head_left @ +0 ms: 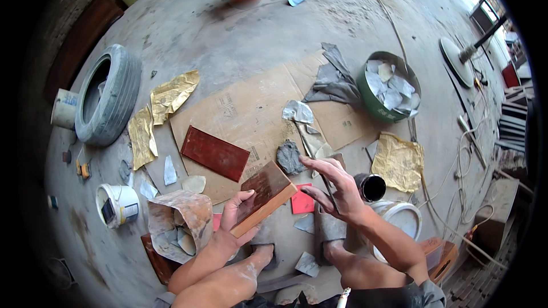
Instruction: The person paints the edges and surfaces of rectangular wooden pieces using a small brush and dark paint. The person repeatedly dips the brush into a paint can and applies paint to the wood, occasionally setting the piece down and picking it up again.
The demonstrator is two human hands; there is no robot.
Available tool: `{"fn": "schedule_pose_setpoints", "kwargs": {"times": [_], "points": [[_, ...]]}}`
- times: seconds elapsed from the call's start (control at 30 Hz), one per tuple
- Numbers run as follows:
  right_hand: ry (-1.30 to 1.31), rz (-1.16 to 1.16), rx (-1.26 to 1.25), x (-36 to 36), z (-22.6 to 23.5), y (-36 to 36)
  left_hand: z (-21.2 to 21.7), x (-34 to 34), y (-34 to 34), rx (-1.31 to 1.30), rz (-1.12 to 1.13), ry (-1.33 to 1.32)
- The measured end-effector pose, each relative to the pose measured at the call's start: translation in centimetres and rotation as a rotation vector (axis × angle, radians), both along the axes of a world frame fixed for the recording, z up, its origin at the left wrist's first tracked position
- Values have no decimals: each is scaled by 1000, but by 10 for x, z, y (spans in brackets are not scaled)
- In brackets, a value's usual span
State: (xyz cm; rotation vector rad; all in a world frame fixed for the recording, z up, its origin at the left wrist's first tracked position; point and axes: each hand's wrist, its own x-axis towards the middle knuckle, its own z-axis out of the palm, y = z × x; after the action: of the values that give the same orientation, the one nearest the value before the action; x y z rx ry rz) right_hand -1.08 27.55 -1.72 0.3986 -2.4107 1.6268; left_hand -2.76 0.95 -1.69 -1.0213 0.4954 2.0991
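A brown wooden block (266, 199) with a glossy dark top and a paler edge is gripped in my left hand (231, 217), tilted up over my feet. My right hand (342, 191) is raised just right of the block and apart from it, fingers and thumb spread, dark smears on the fingertips. Just beyond those fingers lies a crumpled grey rag (290, 157). A reddish-brown wooden panel (215, 153) lies on the flattened cardboard (257, 88) in front of me. A red square of paper (302, 199) shows between the block and my right hand.
A green tub (365, 88) of paper scraps stands far right, near yellow sandpaper (398, 162). To the left are a tire (127, 100), a white bucket (125, 205) and a stained container (200, 211) of scraps. A dark-mouthed can (372, 187) and a lidded white bucket (404, 214) stand right; cables cross the floor.
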Motion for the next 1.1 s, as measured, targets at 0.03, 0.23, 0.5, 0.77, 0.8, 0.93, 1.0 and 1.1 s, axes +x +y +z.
{"fn": "schedule_pose_setpoints", "kwargs": {"times": [0.03, 0.23, 0.5, 0.77, 0.8, 0.93, 1.0, 1.1], "points": [[29, 27, 14, -2, -2, 1, -3, 1, 2, 38, -16, 17], [131, 175, 97, -5, -9, 0, -16, 7, -1, 187, -113, 47], [134, 204, 88, -2, -2, -3, -27, 6, 0, 114, -312, 100], [50, -190, 143, -4, -2, 28, -26, 17, -22, 116, -527, 365], [51, -224, 139, -5, -4, 35, -11, 18, -29, 211, -524, 511], [41, -398, 139, 1, -11, 44, 105, 11, -47, 1, -754, 1055], [60, -456, 154, 7, -10, 43, 115, 12, -49, 186, -809, 1310], [22, -510, 16, 24, -26, 48, 118, 8, -42, 364, -875, 1613]]}}
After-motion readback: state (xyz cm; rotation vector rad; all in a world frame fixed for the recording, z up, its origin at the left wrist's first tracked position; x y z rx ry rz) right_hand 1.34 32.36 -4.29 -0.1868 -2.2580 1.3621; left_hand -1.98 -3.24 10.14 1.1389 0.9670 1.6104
